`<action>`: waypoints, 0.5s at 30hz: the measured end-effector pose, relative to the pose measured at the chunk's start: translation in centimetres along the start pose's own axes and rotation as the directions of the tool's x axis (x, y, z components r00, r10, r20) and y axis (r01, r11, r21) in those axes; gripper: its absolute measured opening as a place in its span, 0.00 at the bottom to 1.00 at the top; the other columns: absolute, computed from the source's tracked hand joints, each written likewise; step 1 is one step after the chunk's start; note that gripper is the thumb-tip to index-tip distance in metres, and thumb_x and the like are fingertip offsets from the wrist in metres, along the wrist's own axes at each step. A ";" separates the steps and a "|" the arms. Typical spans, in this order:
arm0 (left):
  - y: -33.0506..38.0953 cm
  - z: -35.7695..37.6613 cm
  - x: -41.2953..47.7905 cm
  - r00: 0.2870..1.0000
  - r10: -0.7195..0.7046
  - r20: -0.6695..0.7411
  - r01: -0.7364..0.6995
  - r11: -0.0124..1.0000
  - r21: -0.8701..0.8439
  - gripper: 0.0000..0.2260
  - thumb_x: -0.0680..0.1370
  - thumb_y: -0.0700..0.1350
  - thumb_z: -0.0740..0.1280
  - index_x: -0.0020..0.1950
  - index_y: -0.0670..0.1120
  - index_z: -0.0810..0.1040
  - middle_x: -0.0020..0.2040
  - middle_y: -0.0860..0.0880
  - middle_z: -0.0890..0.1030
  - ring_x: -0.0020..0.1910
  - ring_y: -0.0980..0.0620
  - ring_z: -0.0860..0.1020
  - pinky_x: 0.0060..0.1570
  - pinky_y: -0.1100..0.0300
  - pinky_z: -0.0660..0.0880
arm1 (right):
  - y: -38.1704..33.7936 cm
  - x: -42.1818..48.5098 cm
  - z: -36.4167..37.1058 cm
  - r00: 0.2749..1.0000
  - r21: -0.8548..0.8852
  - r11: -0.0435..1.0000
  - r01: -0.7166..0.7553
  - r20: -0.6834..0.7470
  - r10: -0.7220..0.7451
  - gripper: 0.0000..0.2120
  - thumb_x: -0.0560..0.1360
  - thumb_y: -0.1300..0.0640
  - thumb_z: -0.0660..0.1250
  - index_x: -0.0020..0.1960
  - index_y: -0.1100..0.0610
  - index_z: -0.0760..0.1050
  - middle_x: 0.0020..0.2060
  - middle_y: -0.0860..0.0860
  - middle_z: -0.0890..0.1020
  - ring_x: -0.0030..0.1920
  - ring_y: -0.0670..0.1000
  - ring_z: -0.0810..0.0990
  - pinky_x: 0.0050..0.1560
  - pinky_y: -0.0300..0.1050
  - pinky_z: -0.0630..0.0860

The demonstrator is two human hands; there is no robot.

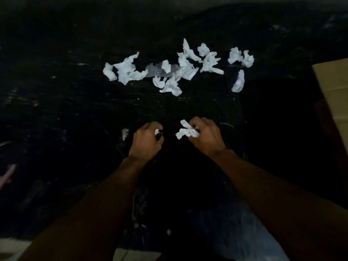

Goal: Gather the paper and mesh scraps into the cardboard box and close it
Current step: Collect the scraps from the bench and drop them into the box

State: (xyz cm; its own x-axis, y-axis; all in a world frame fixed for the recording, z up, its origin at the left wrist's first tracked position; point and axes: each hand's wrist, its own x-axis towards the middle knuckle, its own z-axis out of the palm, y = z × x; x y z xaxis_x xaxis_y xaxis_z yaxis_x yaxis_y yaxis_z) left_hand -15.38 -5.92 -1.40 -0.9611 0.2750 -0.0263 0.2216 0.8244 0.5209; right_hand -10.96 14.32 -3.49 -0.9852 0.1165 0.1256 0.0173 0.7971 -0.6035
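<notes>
The dark table [75, 110] is carrying the cardboard box [331, 87] at its right edge, well apart from the loose paper scraps [188, 61] and mesh piece [156, 69] waiting to be collected. The right hand [205, 136] is curling its fingers round a crumpled scrap [186, 131]. The left hand [146, 140] is clenching a smaller scrap [156, 131], possibly together with something dark.

Dim workshop perhaps, scuffed paint-flecked black table [75, 113], cardboard box [331, 85] beside it

White crumpled paper scraps [175, 68], dark scuffed black surface [75, 110], tan cardboard box [333, 87].
</notes>
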 end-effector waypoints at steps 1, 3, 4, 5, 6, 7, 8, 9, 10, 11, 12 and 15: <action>0.2 -0.3 -0.4 1.000 0.011 -0.023 -0.011 1.000 -0.019 0.10 0.72 0.43 0.72 0.53 0.45 0.81 0.51 0.43 0.81 0.50 0.42 0.80 0.53 0.53 0.76 | 0.0 -0.1 -0.9 0.999 0.074 0.997 -0.039 0.012 0.039 0.13 0.67 0.56 0.75 0.50 0.58 0.79 0.42 0.57 0.80 0.42 0.58 0.79 0.43 0.47 0.73; 1.1 -1.2 -0.9 0.999 -0.004 -0.052 0.002 0.999 -0.044 0.14 0.72 0.47 0.73 0.56 0.45 0.82 0.54 0.44 0.82 0.54 0.46 0.80 0.57 0.57 0.72 | 0.0 -0.4 -2.6 0.996 0.176 0.980 -0.088 0.041 0.082 0.22 0.68 0.53 0.77 0.61 0.53 0.78 0.49 0.56 0.81 0.48 0.53 0.79 0.50 0.45 0.75; 1.8 -1.8 -1.1 0.998 -0.031 -0.056 0.028 0.998 -0.058 0.15 0.72 0.49 0.74 0.57 0.46 0.81 0.56 0.44 0.82 0.55 0.47 0.79 0.58 0.60 0.70 | -0.1 -0.6 -3.4 0.996 0.197 0.976 -0.088 0.036 0.083 0.27 0.67 0.51 0.78 0.64 0.51 0.77 0.50 0.56 0.80 0.50 0.52 0.79 0.54 0.43 0.75; 2.5 -2.5 -1.3 0.997 -0.050 -0.062 0.045 0.996 -0.080 0.17 0.72 0.51 0.74 0.59 0.46 0.81 0.57 0.45 0.82 0.57 0.48 0.79 0.59 0.61 0.70 | -0.2 -0.7 -4.3 0.996 0.204 0.975 -0.088 0.028 0.084 0.29 0.66 0.49 0.78 0.66 0.49 0.76 0.51 0.56 0.80 0.51 0.51 0.78 0.56 0.43 0.75; 3.1 -3.2 -1.5 0.996 -0.058 -0.067 0.050 0.993 -0.103 0.19 0.71 0.52 0.74 0.60 0.47 0.80 0.57 0.45 0.82 0.57 0.49 0.79 0.60 0.60 0.71 | -0.4 -0.9 -5.3 0.996 0.203 0.976 -0.086 0.022 0.083 0.31 0.65 0.48 0.78 0.67 0.47 0.75 0.52 0.55 0.79 0.52 0.51 0.78 0.57 0.43 0.74; 3.8 -3.8 -1.8 0.996 -0.041 -0.078 0.032 0.993 -0.115 0.21 0.70 0.53 0.75 0.60 0.47 0.80 0.57 0.45 0.82 0.57 0.48 0.79 0.61 0.58 0.72 | -0.6 -1.0 -6.4 0.996 0.195 0.977 -0.084 0.020 0.082 0.32 0.65 0.46 0.78 0.67 0.45 0.74 0.52 0.55 0.79 0.53 0.51 0.78 0.59 0.44 0.74; 4.5 -4.4 -2.1 0.995 -0.009 -0.098 -0.003 0.993 -0.120 0.22 0.70 0.53 0.75 0.60 0.47 0.80 0.57 0.44 0.82 0.57 0.48 0.79 0.61 0.56 0.73 | -0.9 -1.2 -7.5 0.997 0.182 0.980 -0.077 0.015 0.076 0.33 0.64 0.45 0.78 0.68 0.45 0.73 0.53 0.55 0.79 0.55 0.51 0.77 0.60 0.45 0.74; 5.1 -5.0 -2.4 0.992 0.028 -0.125 -0.044 0.991 -0.127 0.23 0.69 0.53 0.76 0.60 0.46 0.80 0.56 0.43 0.82 0.56 0.47 0.79 0.60 0.55 0.74 | -1.2 -1.4 -8.6 0.998 0.161 0.985 -0.064 0.002 0.065 0.34 0.64 0.45 0.78 0.68 0.45 0.72 0.54 0.56 0.78 0.56 0.52 0.77 0.60 0.46 0.74; 5.7 -5.6 -2.7 0.987 0.056 -0.150 -0.076 0.988 -0.135 0.23 0.68 0.53 0.76 0.60 0.45 0.80 0.56 0.43 0.82 0.56 0.47 0.79 0.60 0.54 0.74 | -1.6 -1.7 -9.8 0.999 0.142 0.989 -0.048 -0.017 0.050 0.35 0.64 0.44 0.78 0.69 0.45 0.72 0.54 0.56 0.78 0.56 0.52 0.77 0.60 0.47 0.74; 6.4 -6.3 -2.9 0.984 0.077 -0.162 -0.099 0.986 -0.133 0.24 0.68 0.54 0.76 0.61 0.45 0.80 0.57 0.43 0.82 0.57 0.47 0.79 0.61 0.54 0.74 | -2.0 -2.1 -10.9 0.998 0.127 0.991 -0.035 -0.042 0.040 0.35 0.64 0.44 0.77 0.69 0.45 0.71 0.54 0.55 0.78 0.56 0.52 0.77 0.60 0.48 0.74; 7.3 -7.1 -3.2 0.983 0.090 -0.160 -0.111 0.986 -0.122 0.25 0.68 0.55 0.76 0.62 0.46 0.79 0.58 0.44 0.81 0.58 0.47 0.78 0.62 0.55 0.73 | -2.5 -2.4 -12.1 0.997 0.118 0.993 -0.024 -0.074 0.033 0.35 0.64 0.44 0.77 0.69 0.46 0.71 0.53 0.55 0.78 0.56 0.52 0.77 0.60 0.47 0.74; 10.1 -9.5 -4.0 0.969 0.179 -0.168 -0.199 0.974 -0.110 0.27 0.68 0.57 0.75 0.64 0.46 0.78 0.60 0.45 0.80 0.61 0.49 0.76 0.63 0.56 0.72 | -3.8 -3.8 -15.7 0.985 0.079 0.997 -0.005 -0.172 0.019 0.35 0.65 0.42 0.77 0.69 0.47 0.72 0.52 0.54 0.78 0.55 0.52 0.77 0.59 0.45 0.73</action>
State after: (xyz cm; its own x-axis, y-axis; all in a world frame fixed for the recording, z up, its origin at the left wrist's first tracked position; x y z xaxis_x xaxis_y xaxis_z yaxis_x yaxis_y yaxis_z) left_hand -10.89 -3.37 12.10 -0.9197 0.3312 0.2110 0.3889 0.6935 0.6065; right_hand -4.64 20.11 10.71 -0.9408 0.2315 0.2475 0.0092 0.7474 -0.6643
